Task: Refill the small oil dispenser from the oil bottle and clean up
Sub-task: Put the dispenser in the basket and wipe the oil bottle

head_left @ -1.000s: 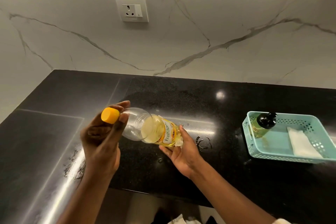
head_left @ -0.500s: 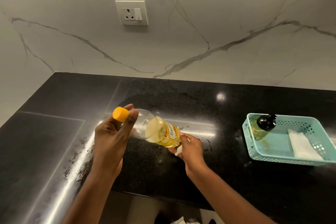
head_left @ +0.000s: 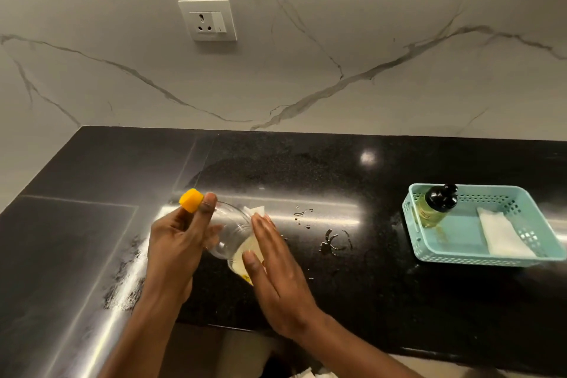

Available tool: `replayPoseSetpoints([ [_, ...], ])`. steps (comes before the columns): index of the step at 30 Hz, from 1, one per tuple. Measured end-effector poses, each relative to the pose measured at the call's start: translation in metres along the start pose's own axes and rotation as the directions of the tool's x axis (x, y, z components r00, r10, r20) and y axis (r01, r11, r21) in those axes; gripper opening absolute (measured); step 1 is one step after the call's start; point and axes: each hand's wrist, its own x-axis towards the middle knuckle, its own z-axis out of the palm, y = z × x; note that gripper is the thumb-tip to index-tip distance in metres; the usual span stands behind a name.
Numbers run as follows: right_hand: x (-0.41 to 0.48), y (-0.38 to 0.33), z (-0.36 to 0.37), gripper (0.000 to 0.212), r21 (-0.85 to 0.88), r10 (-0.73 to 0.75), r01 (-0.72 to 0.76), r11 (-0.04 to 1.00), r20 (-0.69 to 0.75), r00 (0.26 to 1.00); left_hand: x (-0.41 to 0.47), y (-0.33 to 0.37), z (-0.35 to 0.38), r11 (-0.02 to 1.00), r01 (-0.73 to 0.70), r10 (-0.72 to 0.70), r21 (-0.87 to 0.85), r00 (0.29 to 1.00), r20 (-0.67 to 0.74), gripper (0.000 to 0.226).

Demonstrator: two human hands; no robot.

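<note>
**Yellow-capped oil bottle (head_left: 228, 235) held tilted above a black counter (head_left: 337, 310)**

Clear plastic shows through most of the oil bottle, which lies slanted in the air near the counter's front edge. Its cap (head_left: 191, 200) points up and to the left, and a little pale oil is pooled at the lower end. The left hand (head_left: 175, 242) grips it at the neck, with fingers and thumb curled round just below the cap. The right hand (head_left: 276, 264) has its fingers straight and together, pressing a white tissue (head_left: 254, 211) flat against the bottle's right side; a corner of the tissue sticks out above the fingertips. Oil drops (head_left: 333, 241) dot the counter just right of the hands. Well apart on the right, a teal basket (head_left: 478, 259) holds the small dispenser (head_left: 435, 209), black-topped, in its left corner. A folded white cloth (head_left: 503, 235) lies beside it. A socket (head_left: 208, 20) sits in the marble wall (head_left: 368, 40).
</note>
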Motion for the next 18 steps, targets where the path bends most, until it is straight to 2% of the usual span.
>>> replayPoseSetpoints([
  [2, -0.008, 0.013, -0.008, 0.061, -0.081, -0.072, 0.079, 0.994, 0.084, 0.994, 0.001, 0.003, -0.007, 0.999, -0.037, 0.037, -0.007, 0.999, 0.032, 0.043],
  [4, -0.008, 0.029, -0.018, 0.054, -0.056, -0.041, 0.047, 0.997, 0.101, 0.994, 0.0, 0.008, -0.012, 0.996, -0.086, 0.084, 0.009, 0.991, 0.107, 0.052],
  [6, 0.0, 0.039, -0.029, 0.041, 0.151, 0.053, -0.065, 0.986, 0.088, 0.995, -0.001, 0.009, -0.016, 0.988, -0.152, 0.141, 0.032, 0.963, 0.229, 0.044],
  [8, 0.009, 0.038, -0.038, 0.034, 0.346, 0.137, -0.178, 0.921, 0.14, 0.981, 0.002, 0.01, -0.019, 0.978, -0.209, 0.189, 0.023, 0.923, 0.335, 0.03],
  [11, 0.023, 0.032, -0.052, 0.049, 0.464, 0.157, -0.241, 0.853, 0.212, 0.965, 0.01, 0.013, -0.018, 0.965, -0.261, 0.227, 0.027, 0.882, 0.413, 0.022],
  [14, 0.041, 0.02, -0.062, 0.045, 0.514, 0.203, -0.234, 0.826, 0.116, 0.972, 0.017, 0.013, -0.016, 0.958, -0.287, 0.239, 0.018, 0.828, 0.508, 0.022],
  [18, 0.053, 0.005, -0.064, 0.026, 0.514, 0.265, -0.195, 0.835, -0.066, 0.962, 0.023, 0.015, -0.019, 0.966, -0.254, 0.163, 0.044, 0.733, 0.66, 0.028],
])
